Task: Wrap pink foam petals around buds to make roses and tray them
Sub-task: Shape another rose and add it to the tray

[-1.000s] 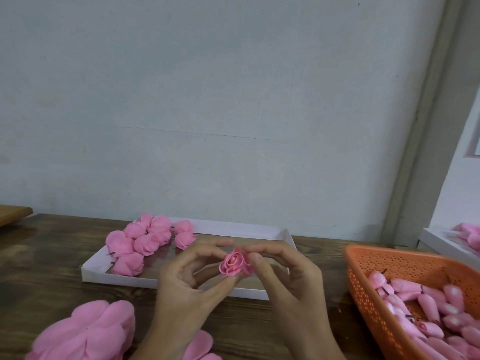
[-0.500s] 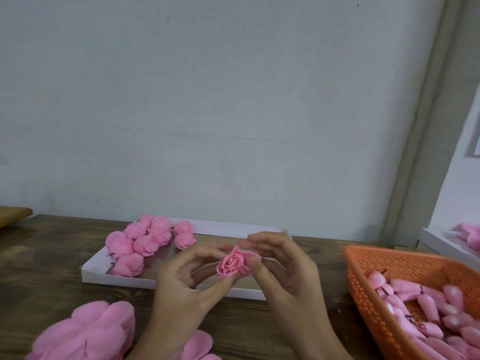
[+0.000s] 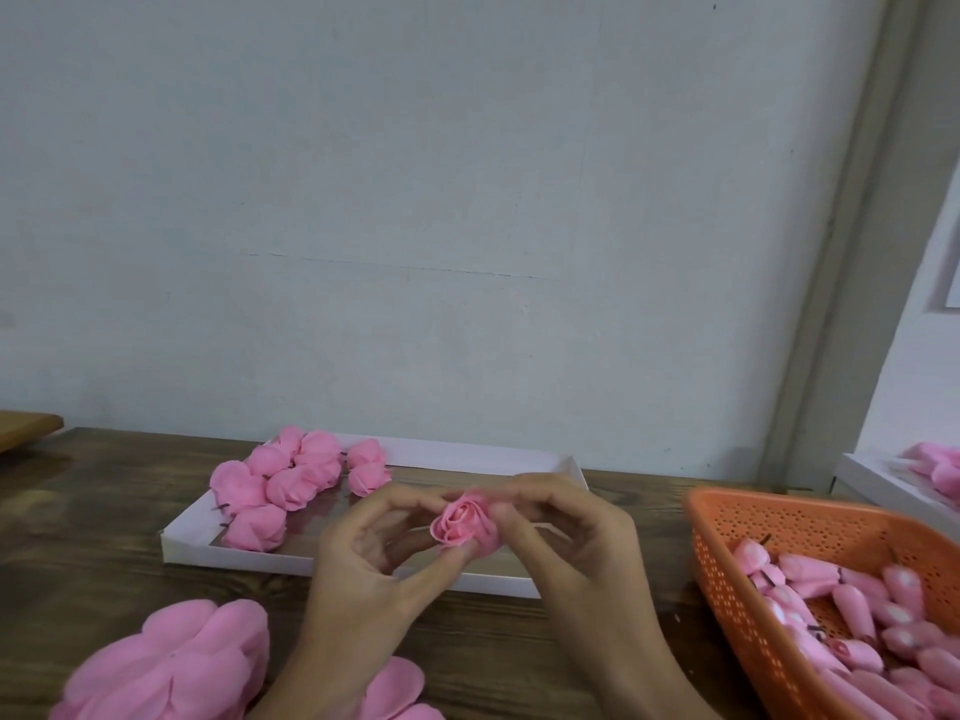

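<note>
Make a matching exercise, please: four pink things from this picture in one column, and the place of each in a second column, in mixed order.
Column A
1. rose being wrapped
2. finished roses
3. buds
4. loose petals

Column B
a. in the orange basket
b. on the table, front left
c. held by left hand and right hand
d. in the white tray

Pairs: 1-c, 2-d, 3-a, 4-b

We have turned the rose (image 3: pixel 464 524) in our grasp, its centre now tipped left. Our right hand (image 3: pixel 571 543) has lifted its fingers (image 3: pixel 530 488) from the side to arch above it.
</note>
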Motion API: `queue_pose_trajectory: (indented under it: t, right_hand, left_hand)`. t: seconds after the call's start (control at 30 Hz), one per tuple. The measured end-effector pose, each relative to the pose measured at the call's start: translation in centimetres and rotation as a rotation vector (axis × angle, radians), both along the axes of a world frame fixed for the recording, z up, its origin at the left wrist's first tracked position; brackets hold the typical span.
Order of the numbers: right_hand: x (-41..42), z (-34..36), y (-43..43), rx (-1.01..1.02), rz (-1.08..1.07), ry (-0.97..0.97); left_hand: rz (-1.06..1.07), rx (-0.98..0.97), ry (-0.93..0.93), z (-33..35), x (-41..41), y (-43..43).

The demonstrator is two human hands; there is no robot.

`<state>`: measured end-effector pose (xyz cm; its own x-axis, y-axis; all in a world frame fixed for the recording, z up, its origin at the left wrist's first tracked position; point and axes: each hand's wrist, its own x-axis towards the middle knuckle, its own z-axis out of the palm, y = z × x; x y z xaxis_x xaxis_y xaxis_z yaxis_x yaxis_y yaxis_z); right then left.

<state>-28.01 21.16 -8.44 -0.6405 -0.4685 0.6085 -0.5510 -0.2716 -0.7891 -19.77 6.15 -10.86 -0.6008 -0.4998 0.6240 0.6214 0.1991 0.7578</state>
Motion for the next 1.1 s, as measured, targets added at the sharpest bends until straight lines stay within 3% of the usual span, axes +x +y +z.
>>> queue_pose_trajectory:
  t: [0.1, 0.2, 0.5, 0.87, 1.1]
  right_hand:
    - [-0.6, 0.7, 0.1, -0.009, 0.148, -0.130]
    - [-1.2, 0.8, 0.4, 0.047, 0.232, -0.108]
    - [-2.4, 0.8, 1.1, 0.222, 0.247, 0.194]
    - [-2.5, 1.2, 1.1, 0.266, 0.130, 0.216]
    - [-3.1, 1.5, 1.7, 0.327, 0.261, 0.184]
  left_hand:
    - [0.014, 0.056, -0.016, -0.1, -0.1, -0.3]
    - [0.019, 0.044, -0.024, -0.3, -0.2, -0.5]
    - [-0.021, 0.074, -0.047, -0.2, 0.0, -0.2]
    - [-0.079, 0.026, -0.186, -0.8, -0.4, -0.3]
    - [-0.175, 0.140, -0.221, -1.4, -0.9, -0.9]
